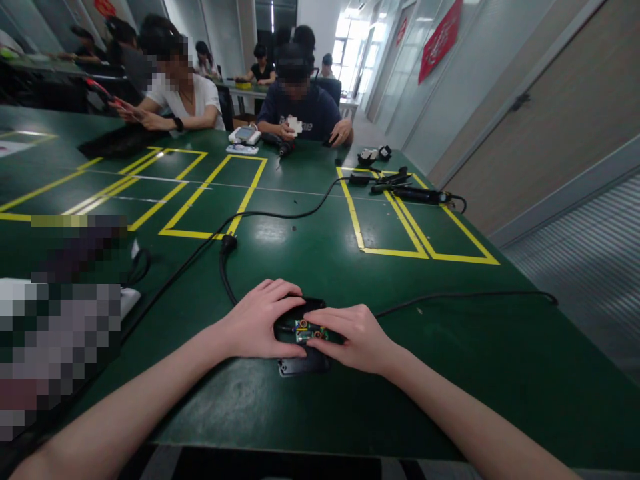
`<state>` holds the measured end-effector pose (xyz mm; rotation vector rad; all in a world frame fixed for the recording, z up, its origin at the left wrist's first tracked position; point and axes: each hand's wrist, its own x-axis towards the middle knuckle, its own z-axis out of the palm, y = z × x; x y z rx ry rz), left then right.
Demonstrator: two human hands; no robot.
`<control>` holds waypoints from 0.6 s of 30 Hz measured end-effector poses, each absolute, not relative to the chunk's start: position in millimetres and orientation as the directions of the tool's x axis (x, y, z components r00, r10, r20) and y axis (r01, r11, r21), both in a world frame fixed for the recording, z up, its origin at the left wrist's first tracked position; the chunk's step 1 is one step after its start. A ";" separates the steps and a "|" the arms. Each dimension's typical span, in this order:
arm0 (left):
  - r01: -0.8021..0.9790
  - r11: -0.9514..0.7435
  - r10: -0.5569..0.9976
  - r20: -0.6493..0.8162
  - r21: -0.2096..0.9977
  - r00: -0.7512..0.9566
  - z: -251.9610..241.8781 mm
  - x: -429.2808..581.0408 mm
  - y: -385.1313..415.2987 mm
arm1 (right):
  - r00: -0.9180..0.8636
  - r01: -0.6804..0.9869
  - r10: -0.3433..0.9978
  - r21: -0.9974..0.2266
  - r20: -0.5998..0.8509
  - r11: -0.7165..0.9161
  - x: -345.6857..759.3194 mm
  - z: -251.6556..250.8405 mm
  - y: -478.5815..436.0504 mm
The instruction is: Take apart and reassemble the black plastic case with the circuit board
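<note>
A small green circuit board [303, 331] with copper-coloured coils lies between my hands near the table's front. My right hand [357, 337] comes in from the right, its thumb and fingertips pinching the board's right end. From the other side, my left hand [263, 319] curves its thumb and fingers around the left end of the board and the black plastic housing. One dark shell part [304, 365] shows below the fingers; another dark part shows above them, partly covered. A short black cord with a plug [229, 243] runs to the housing behind my left hand.
A long black cable [285, 215] crosses the green table [450, 373], which is marked with yellow tape. Another cord [470, 295] runs right. Black tools [415, 193] lie at the far right. Two people sit opposite, one holding a white part [295, 125]. Blurred items fill the left edge.
</note>
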<state>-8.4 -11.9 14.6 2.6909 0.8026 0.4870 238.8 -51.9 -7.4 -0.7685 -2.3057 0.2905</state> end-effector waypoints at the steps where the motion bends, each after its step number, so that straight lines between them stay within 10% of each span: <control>1: 0.479 -0.800 0.575 0.233 0.363 0.784 14.7 -8.2 -12.0 | -0.593 0.460 0.607 -0.396 0.529 0.795 238.2 -7.4 -51.8; 18: 0.387 -0.818 0.544 0.352 0.426 0.762 19.6 -15.3 -10.6 | -0.610 0.468 0.609 -0.389 0.507 0.793 252.7 13.0 -38.4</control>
